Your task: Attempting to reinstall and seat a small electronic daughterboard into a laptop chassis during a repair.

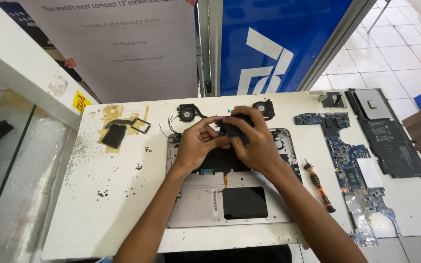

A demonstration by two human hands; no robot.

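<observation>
An opened silver laptop base (205, 202) lies upside down on the white table (113, 195), its dark inner side and black touchpad back (244, 202) showing. Over its far half, both hands meet. My right hand (254, 143) grips a small black part (232, 129). My left hand (196, 143) pinches the same black part from the left with fingertips. What lies under the hands is hidden.
Two small black fans (187, 113) (265, 108) lie beyond the laptop. A blue motherboard (352, 165) and a flat black battery (388, 131) lie at right, an orange-handled screwdriver (320, 187) beside them. Black brackets (118, 131) and loose screws (102, 194) sit at left. A glass case stands at far left.
</observation>
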